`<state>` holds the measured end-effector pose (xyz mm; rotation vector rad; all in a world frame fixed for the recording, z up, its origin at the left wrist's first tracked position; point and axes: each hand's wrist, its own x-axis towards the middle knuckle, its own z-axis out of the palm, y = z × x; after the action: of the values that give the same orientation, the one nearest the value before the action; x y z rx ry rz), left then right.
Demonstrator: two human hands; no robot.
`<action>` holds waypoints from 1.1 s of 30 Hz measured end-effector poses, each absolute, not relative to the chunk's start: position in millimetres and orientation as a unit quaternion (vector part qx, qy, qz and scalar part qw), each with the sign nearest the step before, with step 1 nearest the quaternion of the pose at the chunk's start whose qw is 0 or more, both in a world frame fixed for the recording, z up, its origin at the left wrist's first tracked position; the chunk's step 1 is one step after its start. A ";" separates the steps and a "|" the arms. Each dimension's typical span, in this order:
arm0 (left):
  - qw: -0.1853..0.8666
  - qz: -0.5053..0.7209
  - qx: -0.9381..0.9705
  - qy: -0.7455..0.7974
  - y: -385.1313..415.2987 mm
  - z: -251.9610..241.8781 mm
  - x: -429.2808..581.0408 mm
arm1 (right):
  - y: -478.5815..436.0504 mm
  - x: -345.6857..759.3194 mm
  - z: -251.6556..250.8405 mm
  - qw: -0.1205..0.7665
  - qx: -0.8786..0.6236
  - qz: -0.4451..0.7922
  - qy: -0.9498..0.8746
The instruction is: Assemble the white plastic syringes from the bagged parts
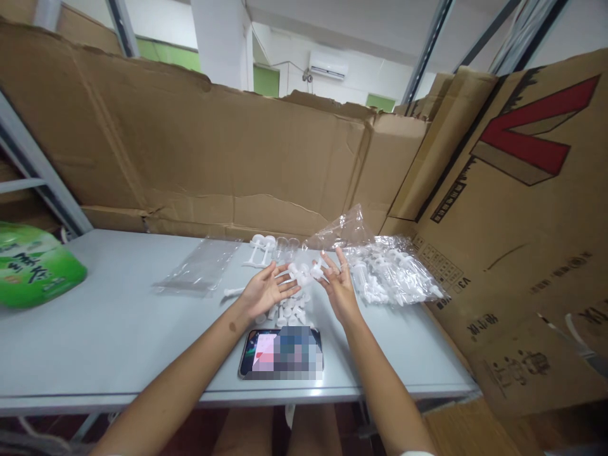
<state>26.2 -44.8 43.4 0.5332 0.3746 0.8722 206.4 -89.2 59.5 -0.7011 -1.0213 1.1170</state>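
My left hand [266, 292] is above the table, palm turned inward, with a white plastic part [300, 273] between its thumb and fingertips. Facing it, my right hand [341, 290] pinches another small white plastic part [317, 270], its other fingers spread. The two parts are close together; whether they touch, I cannot tell. Under my hands lies a pile of small white plastic pieces [289, 313]. Behind them are white plastic stands [261, 249] with round ends and clear ribbed cylinders [287, 248]. An open clear bag [344, 231] rises just behind my right hand.
A phone [280, 354] lies near the table's front edge. Flat clear bags [198, 266] are at left, a filled bag of white parts [394, 272] at right. A green package [35, 266] stands far left. Cardboard walls [228, 152] enclose the back and right.
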 end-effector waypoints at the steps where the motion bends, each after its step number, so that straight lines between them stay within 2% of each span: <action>1: 0.855 0.415 0.250 0.183 -44.4 43.1 26.5 | -89.5 206.3 60.0 0.672 -0.312 0.493 -0.456; 23: 0.845 0.436 0.229 0.210 -44.5 44.2 28.6 | -84.5 201.5 68.3 0.662 -0.315 0.463 -0.498; 33: 0.847 0.437 0.228 0.201 -49.8 40.3 37.4 | -75.2 178.7 49.9 0.619 -0.345 0.345 -0.615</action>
<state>37.4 -49.8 40.3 0.4804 0.4241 0.9212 178.7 -75.2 49.9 -0.7929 -1.4157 0.7936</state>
